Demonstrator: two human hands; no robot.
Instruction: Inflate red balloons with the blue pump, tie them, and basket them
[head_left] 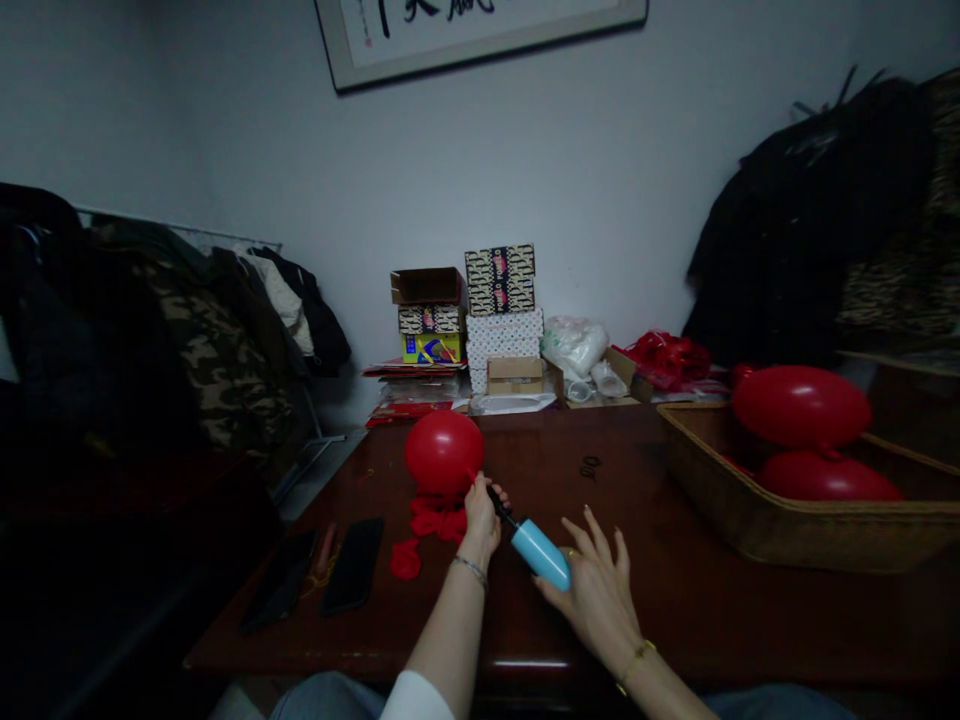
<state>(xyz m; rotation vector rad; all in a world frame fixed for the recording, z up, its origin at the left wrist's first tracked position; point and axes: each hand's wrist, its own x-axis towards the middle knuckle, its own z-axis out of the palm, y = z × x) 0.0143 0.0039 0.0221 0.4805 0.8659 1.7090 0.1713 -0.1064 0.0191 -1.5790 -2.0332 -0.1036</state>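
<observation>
A round, partly filled red balloon (444, 452) points its neck toward my left hand (484, 512), whose fingers are closed around that neck and the black nozzle end of a hand pump. The pump's light blue barrel (541, 555) slants down to the right over the table. My right hand (596, 590) is at the barrel's far end with its fingers spread and its thumb below; whether the palm touches the barrel, I cannot tell. Several flat red balloons (437, 522) lie on the table just left of my left hand.
Two dark phones (354, 565) lie at the table's left. A wicker basket (825, 535) with large red balloons (801, 405) stands on the right. Stacked boxes (504, 350) and plastic bags (576, 345) line the back. A small black loop (591, 467) lies mid-table.
</observation>
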